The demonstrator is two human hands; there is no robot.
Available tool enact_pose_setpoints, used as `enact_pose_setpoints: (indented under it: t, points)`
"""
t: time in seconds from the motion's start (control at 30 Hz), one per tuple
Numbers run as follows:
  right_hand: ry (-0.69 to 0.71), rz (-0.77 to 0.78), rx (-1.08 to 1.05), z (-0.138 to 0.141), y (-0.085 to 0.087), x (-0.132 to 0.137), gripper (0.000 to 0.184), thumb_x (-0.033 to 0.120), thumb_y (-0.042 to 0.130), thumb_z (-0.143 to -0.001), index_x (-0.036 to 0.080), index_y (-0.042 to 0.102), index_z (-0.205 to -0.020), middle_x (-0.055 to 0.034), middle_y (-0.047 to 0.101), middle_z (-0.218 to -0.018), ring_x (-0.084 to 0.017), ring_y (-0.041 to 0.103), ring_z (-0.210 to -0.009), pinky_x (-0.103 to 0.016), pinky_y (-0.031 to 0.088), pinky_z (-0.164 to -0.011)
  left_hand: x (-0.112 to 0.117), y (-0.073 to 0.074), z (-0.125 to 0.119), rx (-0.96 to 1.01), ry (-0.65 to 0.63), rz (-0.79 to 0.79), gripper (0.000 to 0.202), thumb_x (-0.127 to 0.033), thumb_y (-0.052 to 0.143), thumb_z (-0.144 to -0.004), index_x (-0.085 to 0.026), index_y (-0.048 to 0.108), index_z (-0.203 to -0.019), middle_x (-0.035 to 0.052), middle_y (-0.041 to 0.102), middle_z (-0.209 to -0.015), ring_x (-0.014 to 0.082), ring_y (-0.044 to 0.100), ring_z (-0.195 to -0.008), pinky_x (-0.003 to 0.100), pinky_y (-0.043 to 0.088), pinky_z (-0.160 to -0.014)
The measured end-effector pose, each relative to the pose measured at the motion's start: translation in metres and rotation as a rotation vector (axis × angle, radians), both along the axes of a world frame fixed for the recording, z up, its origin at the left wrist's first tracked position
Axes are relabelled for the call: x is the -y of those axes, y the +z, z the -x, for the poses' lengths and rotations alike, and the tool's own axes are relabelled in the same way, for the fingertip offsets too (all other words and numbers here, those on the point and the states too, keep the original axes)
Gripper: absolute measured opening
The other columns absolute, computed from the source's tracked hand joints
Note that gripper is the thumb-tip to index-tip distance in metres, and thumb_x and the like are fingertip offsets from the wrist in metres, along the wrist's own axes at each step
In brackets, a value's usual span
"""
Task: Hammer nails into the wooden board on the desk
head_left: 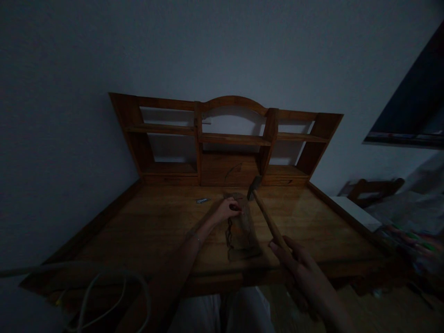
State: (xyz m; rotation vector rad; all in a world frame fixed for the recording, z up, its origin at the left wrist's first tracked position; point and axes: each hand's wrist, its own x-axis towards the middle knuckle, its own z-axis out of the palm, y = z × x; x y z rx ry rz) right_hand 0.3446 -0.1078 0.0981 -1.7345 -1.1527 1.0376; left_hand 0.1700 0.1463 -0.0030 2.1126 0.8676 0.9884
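Note:
My right hand point(294, 259) is wrapped round the wooden handle of a hammer point(272, 223), whose dark metal head is raised at the far end of the handle, to the right of my left hand. My left hand point(229, 207) rests over a brown, rough-edged slab point(244, 229), probably wood, lying on the desk. Its fingertips are pinched together near the slab's upper part; what they hold is too small and dim to make out. Left of that hand lies a small cluster of thin greyish pieces point(202, 200).
The wooden desk point(138, 222) has a raised rim and a hutch of shelves point(234, 138) along its back. A pale cable point(93, 266) loops at the lower left. A chair back point(376, 187) and a white surface point(357, 212) stand to the right. The room is dark.

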Motion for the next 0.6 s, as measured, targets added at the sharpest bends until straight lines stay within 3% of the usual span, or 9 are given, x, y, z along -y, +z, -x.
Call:
enact_pose_setpoints:
  t: [0.07, 0.13, 0.2, 0.33, 0.43, 0.6]
  points:
    - [0.0, -0.017, -0.05, -0.006, -0.003, -0.006, 0.055, 0.061, 0.053, -0.078, 0.02, 0.052, -0.115, 0.0005, 0.058, -0.078, -0.009, 0.055, -0.058, -0.018, 0.041, -0.048, 0.004, 0.004, 0.0, 0.014, -0.001, 0.01, 0.034, -0.041, 0.075, -0.063, -0.015, 0.07, -0.083, 0.0028, 0.057, -0.08, 0.0129, 0.052, -0.076, 0.022, 0.04, -0.066]
    - [0.001, -0.027, -0.129, -0.013, -0.01, -0.014, 0.048, 0.058, 0.054, -0.079, 0.019, 0.054, -0.107, 0.0068, 0.043, -0.057, -0.006, 0.039, -0.042, -0.016, 0.029, -0.036, 0.006, 0.008, -0.001, 0.033, 0.002, 0.0, 0.035, -0.043, 0.072, -0.066, -0.016, 0.071, -0.088, 0.0032, 0.059, -0.082, 0.0133, 0.053, -0.078, 0.022, 0.04, -0.068]
    - [0.022, -0.038, -0.216, -0.018, -0.02, -0.022, 0.044, 0.057, 0.054, -0.079, 0.018, 0.053, -0.1, 0.0096, 0.032, -0.05, -0.005, 0.026, -0.036, -0.016, 0.019, -0.031, 0.006, 0.009, -0.003, 0.068, -0.013, -0.004, 0.033, -0.044, 0.064, -0.076, -0.017, 0.07, -0.091, 0.0043, 0.062, -0.087, 0.0139, 0.054, -0.083, 0.023, 0.04, -0.075]
    - [0.021, -0.067, -0.289, -0.023, -0.038, -0.031, 0.041, 0.052, 0.056, -0.08, 0.017, 0.05, -0.099, 0.0097, 0.033, -0.05, -0.004, 0.027, -0.036, -0.015, 0.021, -0.032, 0.0, 0.004, -0.006, 0.115, -0.04, 0.023, 0.028, -0.039, 0.055, -0.084, -0.016, 0.07, -0.092, 0.0063, 0.064, -0.098, 0.0158, 0.056, -0.096, 0.026, 0.039, -0.089]
    - [-0.072, -0.018, -0.321, -0.025, -0.051, -0.032, 0.047, 0.053, 0.056, -0.078, 0.018, 0.046, -0.108, 0.0104, 0.033, -0.049, -0.004, 0.024, -0.035, -0.014, 0.018, -0.031, -0.005, -0.003, -0.006, 0.104, -0.068, 0.057, 0.027, -0.037, 0.06, -0.08, -0.015, 0.069, -0.092, 0.007, 0.065, -0.099, 0.0168, 0.056, -0.097, 0.026, 0.039, -0.089]
    - [-0.091, 0.003, -0.3, -0.033, -0.067, -0.031, 0.05, 0.055, 0.058, -0.076, 0.02, 0.047, -0.11, 0.0087, 0.039, -0.051, -0.005, 0.029, -0.035, -0.015, 0.02, -0.031, -0.01, -0.006, -0.006, 0.122, -0.126, 0.146, 0.028, -0.037, 0.059, -0.081, -0.014, 0.068, -0.094, 0.007, 0.065, -0.099, 0.0168, 0.057, -0.096, 0.026, 0.041, -0.087]
